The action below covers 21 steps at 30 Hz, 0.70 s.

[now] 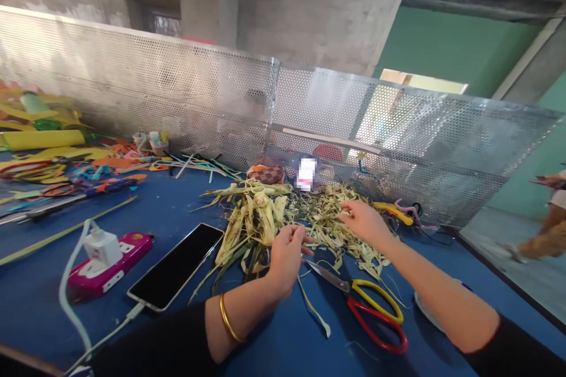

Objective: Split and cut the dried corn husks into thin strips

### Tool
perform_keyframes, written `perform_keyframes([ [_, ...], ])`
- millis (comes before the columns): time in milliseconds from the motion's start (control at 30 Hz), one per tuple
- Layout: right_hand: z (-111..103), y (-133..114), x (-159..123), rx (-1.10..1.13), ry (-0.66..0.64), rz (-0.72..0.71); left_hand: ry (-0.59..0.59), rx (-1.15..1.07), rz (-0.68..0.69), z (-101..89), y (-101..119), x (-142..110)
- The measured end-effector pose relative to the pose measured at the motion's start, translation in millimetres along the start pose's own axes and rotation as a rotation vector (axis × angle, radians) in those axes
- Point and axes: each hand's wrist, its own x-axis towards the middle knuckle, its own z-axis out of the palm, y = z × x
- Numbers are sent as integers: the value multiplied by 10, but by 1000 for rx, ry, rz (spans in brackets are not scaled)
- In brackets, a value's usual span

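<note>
My left hand [286, 256], with a gold bangle at its wrist, hovers just in front of a bundle of dry corn husks [259, 215]. Its fingers are loosely bent and apart, and I see nothing held in them. Over a heap of shredded husk [327, 212] reaches my right hand [365, 221], its thumb and fingers slightly apart; no held thing shows. Scissors [349, 288] with one yellow and one red handle lie on the blue table [300, 341] between my forearms. A loose husk strip [315, 306] lies left of them.
A black phone [179, 265] on a cable and a magenta power strip [108, 271] lie at left. Colourful paper scraps [110, 159] cover the far left. A perforated metal screen [212, 100] borders the back. Another person's leg [542, 238] shows at far right.
</note>
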Motion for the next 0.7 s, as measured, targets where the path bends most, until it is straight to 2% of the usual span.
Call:
perform_keyframes([
  [67, 227, -151, -44, -64, -65, -190, -71, 34, 20, 10, -35, -16],
  [100, 354, -234, -60, -234, -119, -438, -106, 50, 39, 14, -47, -28],
  [133, 479, -311, -63, -273, -146, -531, -136, 64, 62, 18, -55, -41],
  [233, 784, -453, 42, -336, -170, -635, -203, 89, 114, 26, -66, -76],
  [367, 931, -351, 294, -430, -149, -631, -266, 97, 61, 33, -94, -74],
  [500, 850, -58, 415, -521, -104, -532, -265, 138, 28, 28, -134, -40],
  [700, 752, 262, 413, -599, -31, -366, -296, 246, 51, 23, -176, -45],
])
